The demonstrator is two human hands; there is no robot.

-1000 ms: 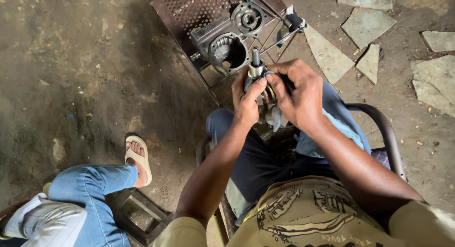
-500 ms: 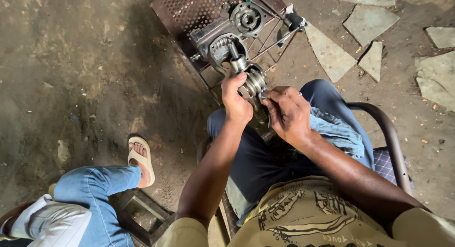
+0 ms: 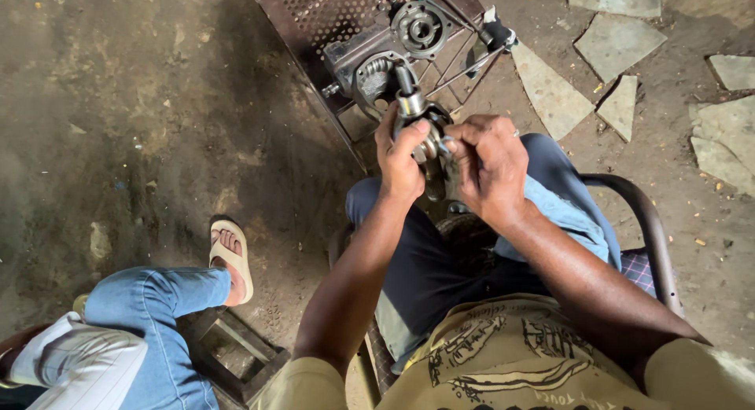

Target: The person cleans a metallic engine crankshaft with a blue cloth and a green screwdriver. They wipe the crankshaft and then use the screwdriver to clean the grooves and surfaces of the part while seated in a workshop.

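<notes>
Both hands meet over the person's lap, closed on a metal shaft assembly (image 3: 421, 131) held roughly upright above the knees. Left hand (image 3: 401, 154) wraps around its lower body, thumb laid up along the silvery collar. Right hand (image 3: 489, 165) is curled against the part's right side, fingertips (image 3: 450, 147) pinching something small at its middle; what they pinch is too hidden to name, perhaps a ring or clip. The shaft's dark tip pokes out above both hands, while its lower end is covered by the palms.

Just beyond the hands stands a rusty perforated metal stand (image 3: 330, 21), carrying a grey engine casing (image 3: 370, 68) with a round opening and a round bearing plate (image 3: 421, 29) beside it. Thin rods (image 3: 464, 60) lean across the stand's right edge, ending at a pale blurred piece I cannot identify.

Flat broken stone slabs (image 3: 586, 72) lie on the dirt floor to the right. The person sits on a chair with a curved dark armrest (image 3: 641, 221), mostly covered by the legs. At lower left, another person's blue-jeaned leg (image 3: 149, 316) and sandalled foot (image 3: 228, 257) show, cut off by the frame edge, beside a small dark box frame (image 3: 236, 355).
</notes>
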